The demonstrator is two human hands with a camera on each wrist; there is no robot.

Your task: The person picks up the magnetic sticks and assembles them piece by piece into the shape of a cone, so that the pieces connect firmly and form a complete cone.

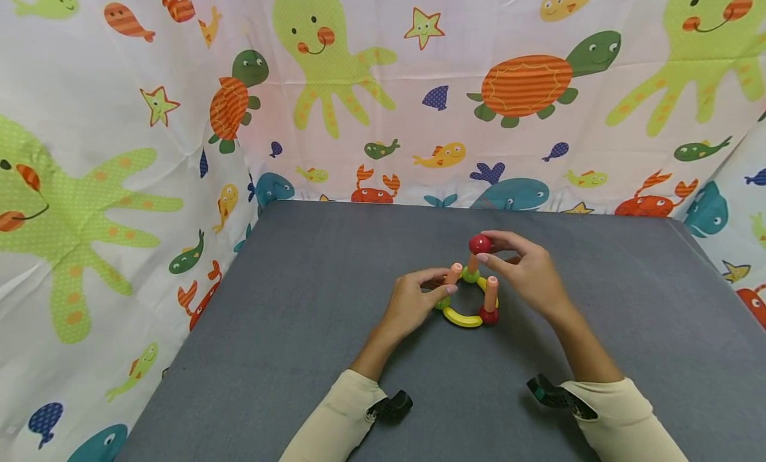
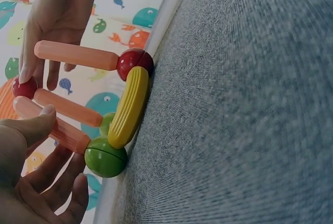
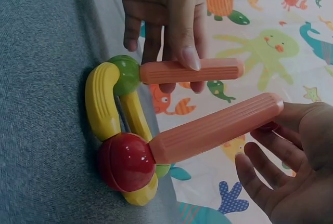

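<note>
A toy frame of balls and rods stands on the grey table. Its base is a ring of yellow curved rods (image 1: 462,318) joined by two green balls (image 2: 105,157) and a red ball (image 3: 127,161). Three straight peach rods rise from these balls. My left hand (image 1: 413,302) pinches the left peach rod (image 3: 192,71) between thumb and fingers. At the far rod's top sits another red ball (image 1: 479,243), which my right hand (image 1: 529,276) holds with thumb and fingers. The right peach rod (image 1: 491,294) stands free, tilted slightly in the right wrist view.
The grey table (image 1: 287,329) spreads around the toy. Behind it and at both sides hangs a white curtain (image 1: 383,103) printed with sea animals. Dark wrist devices sit at both cream sleeves (image 1: 628,415).
</note>
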